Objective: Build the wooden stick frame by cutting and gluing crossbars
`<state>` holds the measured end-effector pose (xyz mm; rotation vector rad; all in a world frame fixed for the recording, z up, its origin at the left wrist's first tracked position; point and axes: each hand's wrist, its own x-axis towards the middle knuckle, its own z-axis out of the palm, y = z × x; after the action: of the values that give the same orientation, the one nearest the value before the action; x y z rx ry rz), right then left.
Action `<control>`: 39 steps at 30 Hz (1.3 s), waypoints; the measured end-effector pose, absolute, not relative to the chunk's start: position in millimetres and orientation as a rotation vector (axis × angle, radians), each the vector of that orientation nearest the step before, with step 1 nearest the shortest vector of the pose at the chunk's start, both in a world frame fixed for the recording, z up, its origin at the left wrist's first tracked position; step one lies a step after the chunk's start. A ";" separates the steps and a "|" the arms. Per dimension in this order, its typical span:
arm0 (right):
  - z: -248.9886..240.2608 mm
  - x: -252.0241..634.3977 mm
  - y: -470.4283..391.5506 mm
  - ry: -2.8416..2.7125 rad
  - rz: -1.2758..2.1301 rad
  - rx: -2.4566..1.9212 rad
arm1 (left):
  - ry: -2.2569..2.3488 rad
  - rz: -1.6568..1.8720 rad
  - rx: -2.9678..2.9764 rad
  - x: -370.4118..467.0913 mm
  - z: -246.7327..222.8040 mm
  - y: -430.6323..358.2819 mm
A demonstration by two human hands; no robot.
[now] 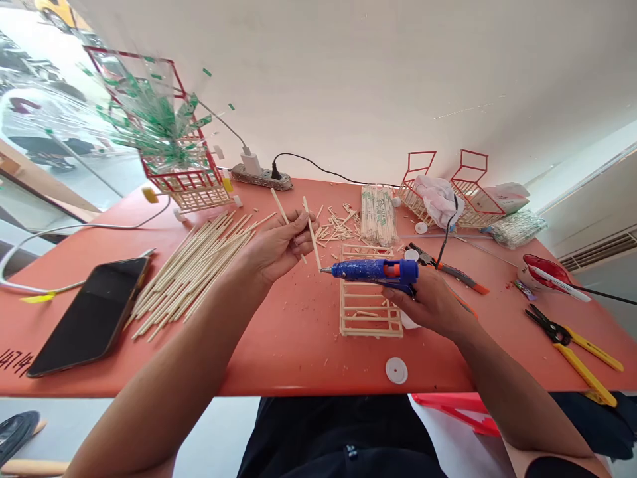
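My left hand (286,245) is closed on two thin wooden sticks, and one of them, the right-hand wooden stick (312,232), slants down to the right. My right hand (430,302) grips a blue hot glue gun (371,269), its nozzle pointing left and at the lower end of that stick. Whether the nozzle touches the wood I cannot tell for sure. Below the glue gun lies a small frame (371,332) built of wooden sticks, partly hidden by the gun and my right hand.
Loose sticks (194,279) and a phone (89,318) lie on the left. A stick-built cart (186,192) stands behind them, near a power strip (261,177). Short offcuts (341,226), a wrapped bundle (378,216), pliers (462,275) and yellow-handled cutters (572,338) occupy the back and right.
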<state>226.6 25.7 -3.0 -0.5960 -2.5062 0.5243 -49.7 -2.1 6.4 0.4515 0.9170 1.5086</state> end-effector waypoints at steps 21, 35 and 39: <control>0.2 224.1 24.0 -2.511 0.538 -0.690 | 0.880 1.497 0.501 -55.0 1.4 -0.4; -5.1 229.5 29.6 -2.390 0.584 -0.789 | 0.915 1.486 0.539 -54.1 2.1 -4.4; -8.7 234.9 40.6 -2.195 0.607 -0.981 | 0.920 1.417 0.624 -49.7 0.1 -9.8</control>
<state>234.9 40.6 -8.7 -0.9805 -2.1945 0.6074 -49.7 -9.8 0.1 0.6241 0.9201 1.4169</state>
